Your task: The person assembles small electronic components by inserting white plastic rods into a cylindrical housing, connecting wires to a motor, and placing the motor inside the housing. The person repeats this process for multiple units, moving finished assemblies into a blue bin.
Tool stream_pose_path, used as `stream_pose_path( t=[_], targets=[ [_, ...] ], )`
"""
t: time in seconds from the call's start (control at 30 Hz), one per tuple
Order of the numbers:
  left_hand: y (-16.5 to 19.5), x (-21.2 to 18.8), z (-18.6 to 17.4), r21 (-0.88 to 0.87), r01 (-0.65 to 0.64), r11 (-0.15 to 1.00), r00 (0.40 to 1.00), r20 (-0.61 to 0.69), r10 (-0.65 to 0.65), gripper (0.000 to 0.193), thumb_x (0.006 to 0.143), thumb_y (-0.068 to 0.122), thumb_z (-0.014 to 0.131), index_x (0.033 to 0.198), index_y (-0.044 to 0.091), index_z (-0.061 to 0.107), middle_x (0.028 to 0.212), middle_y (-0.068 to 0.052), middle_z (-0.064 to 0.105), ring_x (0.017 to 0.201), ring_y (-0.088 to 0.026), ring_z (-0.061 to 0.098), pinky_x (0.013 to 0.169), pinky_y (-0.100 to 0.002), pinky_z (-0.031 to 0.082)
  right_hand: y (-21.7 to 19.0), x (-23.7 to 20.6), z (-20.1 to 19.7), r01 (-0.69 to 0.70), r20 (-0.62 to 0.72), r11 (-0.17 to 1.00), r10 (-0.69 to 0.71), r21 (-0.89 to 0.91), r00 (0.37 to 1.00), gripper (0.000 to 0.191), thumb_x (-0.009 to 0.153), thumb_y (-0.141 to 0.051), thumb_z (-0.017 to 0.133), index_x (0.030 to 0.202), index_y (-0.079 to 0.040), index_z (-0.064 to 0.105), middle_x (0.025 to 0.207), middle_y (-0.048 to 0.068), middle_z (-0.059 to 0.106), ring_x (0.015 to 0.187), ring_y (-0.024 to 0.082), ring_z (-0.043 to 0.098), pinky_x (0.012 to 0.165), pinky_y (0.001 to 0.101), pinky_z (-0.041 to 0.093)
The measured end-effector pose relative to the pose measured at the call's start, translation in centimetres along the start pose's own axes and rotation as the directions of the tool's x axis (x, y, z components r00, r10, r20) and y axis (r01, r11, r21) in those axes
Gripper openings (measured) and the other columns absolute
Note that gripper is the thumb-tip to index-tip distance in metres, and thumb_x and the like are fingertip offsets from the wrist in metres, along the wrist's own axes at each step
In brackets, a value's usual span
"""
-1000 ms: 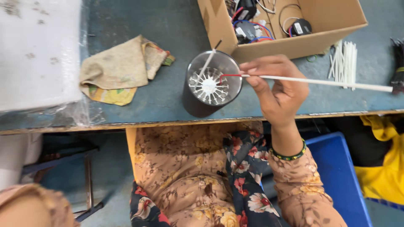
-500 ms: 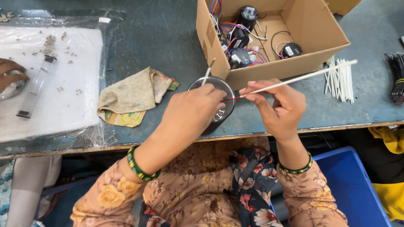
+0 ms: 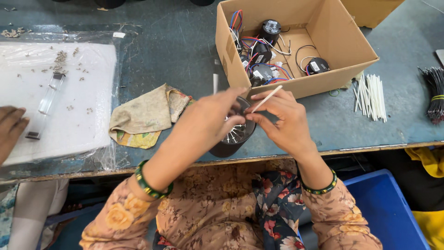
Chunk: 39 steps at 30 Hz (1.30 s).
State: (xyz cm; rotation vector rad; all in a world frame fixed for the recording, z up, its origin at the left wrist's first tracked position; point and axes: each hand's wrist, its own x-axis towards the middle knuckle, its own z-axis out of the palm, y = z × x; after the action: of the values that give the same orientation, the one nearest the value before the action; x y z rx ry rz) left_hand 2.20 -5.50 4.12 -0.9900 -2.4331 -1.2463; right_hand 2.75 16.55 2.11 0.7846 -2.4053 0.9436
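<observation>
While the left hand point(image 3: 217, 115) clasps the black motor point(image 3: 233, 136), the right hand point(image 3: 282, 120) pinches a white tube point(image 3: 266, 98); steady, straight feeding works best.

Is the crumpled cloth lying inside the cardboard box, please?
No, the crumpled cloth lies on the bare table left of the cardboard box, which holds small motors with coloured wires.

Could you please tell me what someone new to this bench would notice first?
Probably the two hands meeting at the table's near edge: the left hand over a round black motor part with pale windings, the right hand pinching a thin white tube. Behind them, an open cardboard box holds wired black motors; a crumpled beige cloth lies to the left.
</observation>
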Motion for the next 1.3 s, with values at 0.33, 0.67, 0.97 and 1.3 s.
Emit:
stream_pose_path(
  t=[0.33, 0.67, 0.97, 1.3],
  targets=[
    [1.8, 0.9, -0.1, -0.026, -0.136, 0.990, 0.985, -0.109, 0.133, 0.013, 0.102, 0.016, 0.069, 0.112, 0.010, 0.063, 0.102, -0.008, 0.067, 0.092, -0.031, 0.069, 0.075, -0.040, 0.054, 1.1, -0.5, 0.4, 0.009, 0.001, 0.999, -0.010, 0.039, 1.000, 0.029, 0.081, -0.010, 0.085, 0.105, -0.001, 0.071, 0.109, 0.012, 0.072, 0.107, 0.031, 0.068, 0.095, 0.0373, 0.052],
    [0.0, 1.5, 1.7, -0.043, -0.076, 0.996, 0.991, -0.112, 0.070, 0.017, 0.098, 0.018, 0.069, 0.104, 0.007, 0.058, 0.098, -0.010, 0.067, 0.086, -0.033, 0.068, 0.071, -0.042, 0.053, 5.5, -6.9, 3.1, -0.300, -0.021, 0.814, 0.357, 0.498, 0.934, 0.022, 0.097, -0.007, 0.071, 0.117, 0.001, 0.070, 0.111, 0.008, 0.074, 0.104, 0.012, 0.070, 0.094, 0.0258, 0.054],
    [-0.9, 0.6, 1.7, -0.017, -0.101, 0.995, 0.991, -0.096, 0.099, 0.015, 0.098, 0.016, 0.066, 0.108, 0.008, 0.058, 0.102, -0.009, 0.068, 0.091, -0.034, 0.069, 0.073, -0.043, 0.054, 10.4, -11.8, 8.7, -0.522, 0.206, 0.741, 0.482, 0.423, 0.852, 0.011, 0.096, -0.007, 0.071, 0.101, 0.002, 0.070, 0.086, 0.000, 0.068, 0.080, 0.007, 0.059, 0.074, 0.0232, 0.050],
    [-1.9, 0.8, 3.1, 0.078, -0.017, 0.997, 1.000, 0.012, 0.016, 0.022, 0.093, 0.022, 0.069, 0.103, 0.008, 0.056, 0.093, -0.010, 0.067, 0.083, -0.035, 0.069, 0.065, -0.046, 0.052, 8.8, -11.4, 8.6, -0.468, 0.139, 0.776, 0.455, 0.423, 0.879, 0.011, 0.094, -0.008, 0.071, 0.100, 0.002, 0.069, 0.086, 0.000, 0.069, 0.078, 0.006, 0.059, 0.072, 0.0236, 0.050]
  ],
)
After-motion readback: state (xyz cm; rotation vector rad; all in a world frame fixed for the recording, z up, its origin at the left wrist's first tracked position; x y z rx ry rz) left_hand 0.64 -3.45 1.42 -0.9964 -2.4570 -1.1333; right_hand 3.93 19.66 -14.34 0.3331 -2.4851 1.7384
